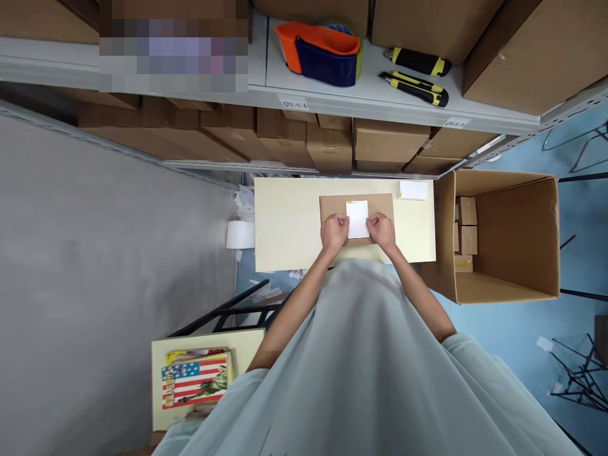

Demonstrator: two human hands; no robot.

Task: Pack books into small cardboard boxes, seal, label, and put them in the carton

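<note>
A white label [358, 223] lies over a flat brown cardboard box [332, 204] on the pale table. My left hand [335, 230] pinches the label's left edge between thumb and fingers. At the opposite edge my right hand [380, 230] does the same. Both hands rest over the near half of the box. Whether the label is pressed flat or held just above the cardboard, I cannot tell. A stack of white labels [413, 190] sits at the table's far right corner.
A large open carton [517, 234] with several small boxes stands right of the table [285, 221]. On the shelf [332, 95] above lie an orange and blue tape dispenser [327, 57] and two utility knives [420, 61]. Magazines [197, 380] lie on a side table at lower left.
</note>
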